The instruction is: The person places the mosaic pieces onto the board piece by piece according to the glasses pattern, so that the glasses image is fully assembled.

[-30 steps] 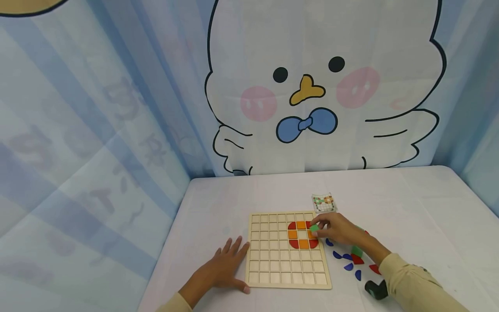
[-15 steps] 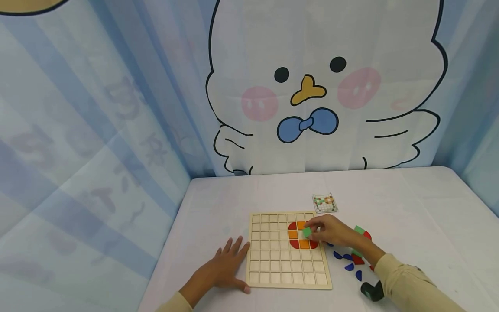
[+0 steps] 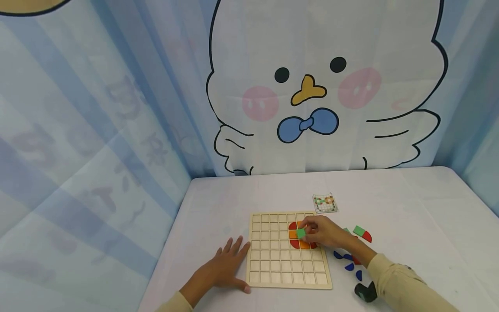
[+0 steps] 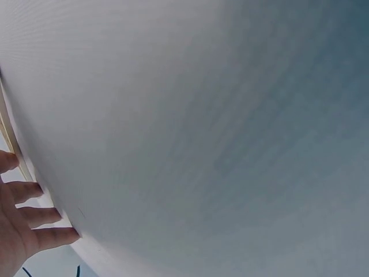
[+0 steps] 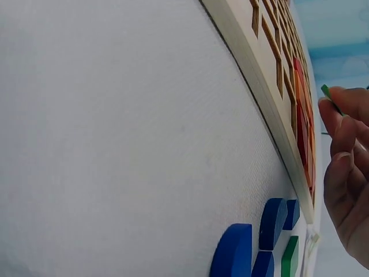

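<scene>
A wooden grid board [image 3: 273,255] lies on the table, with red quarter-round tiles [image 3: 294,244] and orange square tiles [image 3: 304,245] set as a ring in its upper right cells. Over that ring my right hand [image 3: 323,229] pinches a green square tile [image 3: 301,234] between thumb and fingertips. In the right wrist view the green tile [image 5: 331,99] shows edge-on, raised above the board. My left hand [image 3: 228,266] lies spread flat on the table, fingertips and thumb right at the board's left edge; the left wrist view shows its straight fingers [image 4: 40,216].
A small pattern card [image 3: 325,203] lies beyond the board. To the right are loose blue half-round tiles [image 3: 349,267], a green tile [image 3: 359,230] and a red tile [image 3: 367,236]. A dark green object [image 3: 365,292] sits by the right sleeve. A printed curtain [image 3: 234,86] hangs behind the table.
My right hand has moved left with the green tile, from the ring's right side to over its middle. My left hand has stayed in place.
</scene>
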Demonstrator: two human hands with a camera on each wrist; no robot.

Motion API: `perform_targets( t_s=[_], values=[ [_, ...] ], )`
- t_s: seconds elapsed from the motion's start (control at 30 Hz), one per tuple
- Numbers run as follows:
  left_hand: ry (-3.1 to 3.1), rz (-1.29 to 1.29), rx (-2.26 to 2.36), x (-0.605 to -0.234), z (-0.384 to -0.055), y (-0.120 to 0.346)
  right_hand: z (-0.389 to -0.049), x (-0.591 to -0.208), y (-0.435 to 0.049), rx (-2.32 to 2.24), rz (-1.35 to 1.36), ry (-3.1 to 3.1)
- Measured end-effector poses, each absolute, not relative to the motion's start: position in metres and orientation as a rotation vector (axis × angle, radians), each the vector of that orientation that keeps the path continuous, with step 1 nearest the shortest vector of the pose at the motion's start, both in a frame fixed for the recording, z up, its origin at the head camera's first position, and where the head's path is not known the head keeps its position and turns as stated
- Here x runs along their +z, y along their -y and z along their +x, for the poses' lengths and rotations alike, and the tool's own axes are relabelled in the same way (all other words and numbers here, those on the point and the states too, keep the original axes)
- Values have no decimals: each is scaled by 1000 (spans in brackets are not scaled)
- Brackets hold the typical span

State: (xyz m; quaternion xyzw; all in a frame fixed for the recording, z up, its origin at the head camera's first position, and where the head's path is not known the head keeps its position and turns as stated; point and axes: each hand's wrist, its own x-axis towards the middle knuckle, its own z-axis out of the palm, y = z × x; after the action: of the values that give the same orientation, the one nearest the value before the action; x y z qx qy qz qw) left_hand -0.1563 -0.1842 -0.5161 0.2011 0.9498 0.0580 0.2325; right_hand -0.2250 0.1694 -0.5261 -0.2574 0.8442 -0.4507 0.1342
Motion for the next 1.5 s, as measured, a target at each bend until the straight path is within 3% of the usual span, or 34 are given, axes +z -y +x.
perform_targets(
  t_s=[0.53,1.5],
  values=[
    [-2612,540,159,-516,-157,183,-222,-522,-150,-1286,-623,-2511],
    [-2630,568,148,-518,-156,184,-231,-526,-119,-1197,-731,-2599]
  ],
)
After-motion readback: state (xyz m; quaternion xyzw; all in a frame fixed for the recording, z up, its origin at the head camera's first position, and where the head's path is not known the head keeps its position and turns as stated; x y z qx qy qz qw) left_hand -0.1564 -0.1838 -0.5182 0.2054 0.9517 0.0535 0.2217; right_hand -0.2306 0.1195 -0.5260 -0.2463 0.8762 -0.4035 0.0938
